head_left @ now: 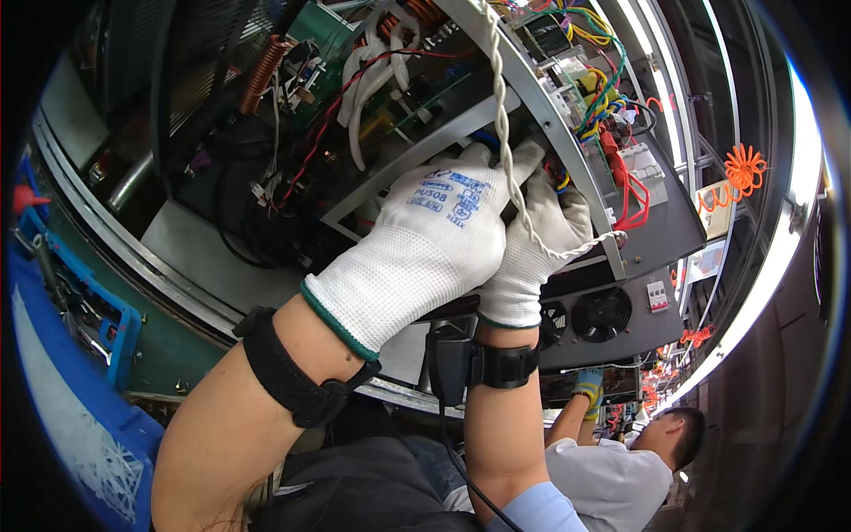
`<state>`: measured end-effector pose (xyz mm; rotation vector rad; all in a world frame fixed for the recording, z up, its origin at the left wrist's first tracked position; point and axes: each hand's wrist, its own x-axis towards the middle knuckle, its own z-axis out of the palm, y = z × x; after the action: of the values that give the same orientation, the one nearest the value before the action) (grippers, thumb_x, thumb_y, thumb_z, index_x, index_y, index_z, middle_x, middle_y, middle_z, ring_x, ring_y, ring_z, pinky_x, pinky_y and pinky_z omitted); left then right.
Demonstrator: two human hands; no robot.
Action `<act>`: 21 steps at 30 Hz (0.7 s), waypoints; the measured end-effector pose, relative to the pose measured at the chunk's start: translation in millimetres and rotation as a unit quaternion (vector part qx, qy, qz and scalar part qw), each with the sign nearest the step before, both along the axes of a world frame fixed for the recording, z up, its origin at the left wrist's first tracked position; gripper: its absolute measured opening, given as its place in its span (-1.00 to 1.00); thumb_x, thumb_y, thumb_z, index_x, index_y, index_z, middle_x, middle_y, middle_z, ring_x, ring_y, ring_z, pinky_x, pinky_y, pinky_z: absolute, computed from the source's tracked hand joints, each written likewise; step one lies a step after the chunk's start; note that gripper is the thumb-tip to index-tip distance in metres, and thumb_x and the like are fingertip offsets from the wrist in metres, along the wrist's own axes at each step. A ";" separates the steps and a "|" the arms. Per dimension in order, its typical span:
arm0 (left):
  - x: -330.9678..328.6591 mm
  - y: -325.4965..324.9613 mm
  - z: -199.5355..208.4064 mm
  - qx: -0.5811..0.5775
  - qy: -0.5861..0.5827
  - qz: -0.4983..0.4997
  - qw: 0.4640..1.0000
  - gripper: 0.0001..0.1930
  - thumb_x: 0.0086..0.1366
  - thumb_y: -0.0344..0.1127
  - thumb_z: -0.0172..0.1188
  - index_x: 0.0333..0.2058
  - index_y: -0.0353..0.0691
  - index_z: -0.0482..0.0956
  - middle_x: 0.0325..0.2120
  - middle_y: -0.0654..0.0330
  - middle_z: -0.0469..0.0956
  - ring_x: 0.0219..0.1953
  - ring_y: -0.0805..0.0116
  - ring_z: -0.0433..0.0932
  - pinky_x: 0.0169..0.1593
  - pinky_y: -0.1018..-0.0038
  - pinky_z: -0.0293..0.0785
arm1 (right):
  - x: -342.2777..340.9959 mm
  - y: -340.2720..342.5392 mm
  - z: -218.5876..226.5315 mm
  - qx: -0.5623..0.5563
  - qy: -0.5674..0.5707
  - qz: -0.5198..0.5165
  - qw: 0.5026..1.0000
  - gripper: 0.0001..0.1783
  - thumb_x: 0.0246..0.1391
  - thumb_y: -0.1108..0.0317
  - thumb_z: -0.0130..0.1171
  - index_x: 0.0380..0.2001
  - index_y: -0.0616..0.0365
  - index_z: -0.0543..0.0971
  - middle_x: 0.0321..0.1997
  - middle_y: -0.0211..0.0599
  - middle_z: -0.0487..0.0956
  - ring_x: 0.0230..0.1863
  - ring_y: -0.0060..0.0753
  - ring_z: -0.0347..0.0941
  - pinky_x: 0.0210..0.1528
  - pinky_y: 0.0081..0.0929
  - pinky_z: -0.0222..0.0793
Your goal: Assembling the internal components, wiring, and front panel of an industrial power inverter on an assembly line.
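Both my hands wear white knitted gloves and reach into an open metal-framed electrical cabinet (428, 151). My left hand (443, 222) lies back up across the frame bar, fingers bent inward close to a blue cable (484, 138); its fingertips are hidden. Just to its right, my right hand (541, 232) has curled fingers beside thin coloured wires (558, 177). Both hands look closed, but what they grip is hidden. A twisted white wire pair (507, 133) hangs in front of my right hand and runs to the frame's lower right corner.
Green circuit boards, copper coils (264, 75) and a red-black wire (306, 160) fill the cabinet's left. Red wires (628, 191) meet a white breaker block at right. Below is a panel with black fans (601, 315). A blue tool tray (75, 293) stands left; a co-worker (612, 479) is at lower right.
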<state>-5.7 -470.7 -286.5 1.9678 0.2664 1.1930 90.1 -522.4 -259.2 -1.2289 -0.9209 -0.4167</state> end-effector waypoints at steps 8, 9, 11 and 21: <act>-16.5 7.7 42.1 -0.015 0.165 0.015 0.986 -0.50 0.25 -0.29 -0.12 0.20 -0.06 0.27 -0.21 -0.04 0.56 -0.19 -0.06 0.54 -0.10 0.17 0.48 | -0.3 17.0 16.3 -0.025 0.026 -0.023 0.999 -0.83 -0.02 0.58 0.25 -0.30 0.37 0.61 -0.34 -0.28 0.63 -0.38 -0.59 0.47 -0.28 -0.60 0.42; -13.5 6.1 37.8 -0.008 0.160 0.022 0.987 -0.49 0.26 -0.27 -0.12 0.21 -0.07 0.26 -0.19 -0.05 0.56 -0.19 -0.07 0.53 -0.09 0.17 0.47 | 8.8 12.6 11.1 -0.017 0.044 0.012 0.999 -0.82 0.00 0.54 0.24 -0.27 0.35 0.60 -0.31 -0.32 0.62 -0.38 -0.58 0.46 -0.27 -0.60 0.41; -20.7 10.6 23.5 -0.050 0.170 -0.018 0.984 -0.50 0.23 -0.31 -0.07 0.19 -0.13 0.30 -0.15 -0.08 0.54 -0.18 -0.08 0.53 -0.08 0.19 0.46 | -5.8 -11.2 13.5 -0.145 0.090 0.080 0.982 -0.78 0.02 0.50 0.24 -0.23 0.36 0.58 -0.30 -0.30 0.62 -0.35 -0.58 0.46 -0.24 -0.55 0.41; -39.4 31.6 -16.4 0.032 0.023 0.306 0.951 -0.50 0.08 -0.32 0.30 -0.03 -0.37 0.36 -0.18 0.05 0.39 -0.16 0.23 0.41 -0.05 0.30 0.35 | 65.9 -131.3 46.4 -0.073 -0.097 -0.180 0.976 -0.30 0.10 0.44 0.17 0.28 0.26 0.14 0.33 -0.17 0.19 0.32 -0.29 0.12 0.35 -0.32 -0.04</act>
<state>-45.1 -439.1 -302.9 2.0346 0.9266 1.5479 156.0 -653.7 -212.8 -1.5159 -0.9067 -0.7798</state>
